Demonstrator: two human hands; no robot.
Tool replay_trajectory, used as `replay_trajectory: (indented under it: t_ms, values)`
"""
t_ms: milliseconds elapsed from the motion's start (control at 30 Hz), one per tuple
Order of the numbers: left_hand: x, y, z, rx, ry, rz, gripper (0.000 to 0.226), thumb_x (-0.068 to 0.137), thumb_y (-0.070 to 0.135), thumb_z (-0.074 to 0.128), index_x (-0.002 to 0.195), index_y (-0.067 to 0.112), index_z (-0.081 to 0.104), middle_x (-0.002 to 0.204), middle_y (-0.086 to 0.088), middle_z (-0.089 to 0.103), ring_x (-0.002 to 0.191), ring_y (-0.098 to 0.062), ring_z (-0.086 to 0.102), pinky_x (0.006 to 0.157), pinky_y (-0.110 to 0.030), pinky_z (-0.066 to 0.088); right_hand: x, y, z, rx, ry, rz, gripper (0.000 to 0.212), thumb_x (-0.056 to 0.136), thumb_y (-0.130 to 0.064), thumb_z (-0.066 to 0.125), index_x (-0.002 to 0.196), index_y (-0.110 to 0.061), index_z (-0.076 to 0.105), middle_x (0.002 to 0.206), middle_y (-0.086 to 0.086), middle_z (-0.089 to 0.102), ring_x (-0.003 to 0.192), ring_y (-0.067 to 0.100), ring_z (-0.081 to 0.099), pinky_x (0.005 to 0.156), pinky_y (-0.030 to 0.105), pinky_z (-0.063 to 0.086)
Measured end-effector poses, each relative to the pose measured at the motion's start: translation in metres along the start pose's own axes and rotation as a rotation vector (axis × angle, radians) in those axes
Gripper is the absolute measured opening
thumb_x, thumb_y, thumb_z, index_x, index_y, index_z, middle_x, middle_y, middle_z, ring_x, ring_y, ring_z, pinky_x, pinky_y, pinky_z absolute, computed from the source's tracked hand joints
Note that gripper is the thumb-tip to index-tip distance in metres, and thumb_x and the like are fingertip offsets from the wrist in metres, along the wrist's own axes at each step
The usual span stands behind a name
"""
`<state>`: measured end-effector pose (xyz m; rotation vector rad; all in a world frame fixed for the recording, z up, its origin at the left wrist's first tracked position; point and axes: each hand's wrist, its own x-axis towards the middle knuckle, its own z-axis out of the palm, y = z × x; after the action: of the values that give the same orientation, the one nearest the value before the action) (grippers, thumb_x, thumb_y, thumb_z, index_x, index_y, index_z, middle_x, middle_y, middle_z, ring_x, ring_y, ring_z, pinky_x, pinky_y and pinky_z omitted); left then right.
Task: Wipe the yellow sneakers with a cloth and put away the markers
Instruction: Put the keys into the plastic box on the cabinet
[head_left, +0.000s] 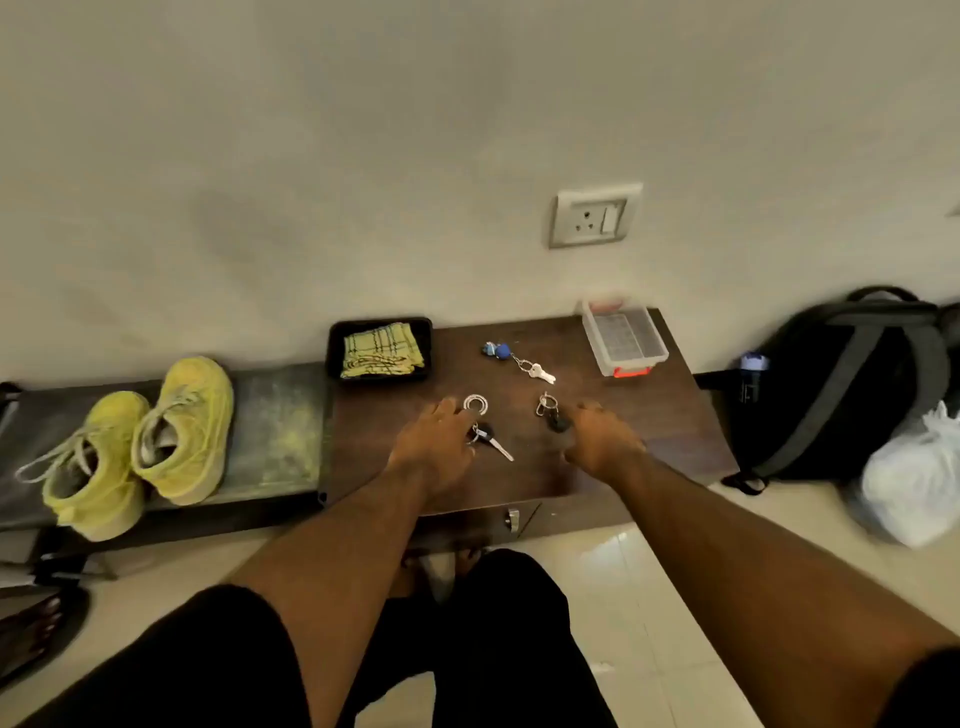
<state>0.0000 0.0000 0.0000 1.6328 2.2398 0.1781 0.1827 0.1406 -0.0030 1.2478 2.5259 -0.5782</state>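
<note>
The yellow sneakers (130, 441) sit side by side on the low bench, well left of the cloth (382, 356), toes toward the wall, so their long axes run away from the person. The folded cloth lies in a black tray (335, 332) up and left of the left hand (441, 447), the nearer hand. That hand rests on a black-headed key (491, 439), fingers loosely spread. The right hand (597, 441) touches a dark key fob (556, 418); whether it grips is unclear. Right of the cloth, a clear lidded box (623, 338) stands by the wall. No markers are visible.
</note>
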Motion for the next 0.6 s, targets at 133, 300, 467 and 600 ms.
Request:
replay_trajectory:
  t_ms: [133,300,467,600]
  values:
    - [0.039,-0.006,0.026,-0.023,-0.123,-0.028,0.055,0.083,0.026,0.061,0.135,0.036,0.046,0.15,0.0,0.027,0.131,-0.025,0.039,0.1,-0.042,0.044,0.031,0.014,0.009,0.053,-0.019,0.018,0.054,0.077,-0.022,0.072,0.127,-0.019,0.053,0.128,0.009,0.046,0.117,0.032,0.05,0.098,0.041,0.045]
    - [0.065,-0.015,0.047,0.138,-0.259,-0.016,0.069,0.086,0.036,0.063,0.146,0.043,0.029,0.159,-0.001,0.012,0.139,-0.026,0.028,0.106,-0.044,0.039,0.057,0.026,0.028,0.071,-0.046,-0.03,0.076,0.08,-0.025,0.071,0.145,-0.028,0.032,0.144,0.005,0.035,0.126,0.032,0.042,0.104,0.043,0.04]
    - [0.079,-0.017,0.048,0.086,-0.257,0.003,0.06,0.079,0.033,0.073,0.135,0.029,0.05,0.138,-0.003,0.038,0.126,-0.025,0.041,0.099,-0.039,0.043,0.064,0.028,0.035,0.019,0.008,-0.062,0.067,0.086,-0.026,0.065,0.145,-0.031,0.032,0.14,0.005,0.04,0.124,0.03,0.04,0.102,0.041,0.04]
    - [0.083,-0.015,0.047,-0.083,-0.238,-0.053,0.039,0.073,0.024,0.079,0.107,0.018,0.062,0.112,-0.002,0.054,0.102,-0.02,0.053,0.079,-0.028,0.042,0.063,0.026,0.034,0.081,0.071,-0.092,0.048,0.086,-0.016,0.064,0.131,-0.024,0.051,0.124,0.005,0.054,0.113,0.027,0.053,0.095,0.037,0.045]
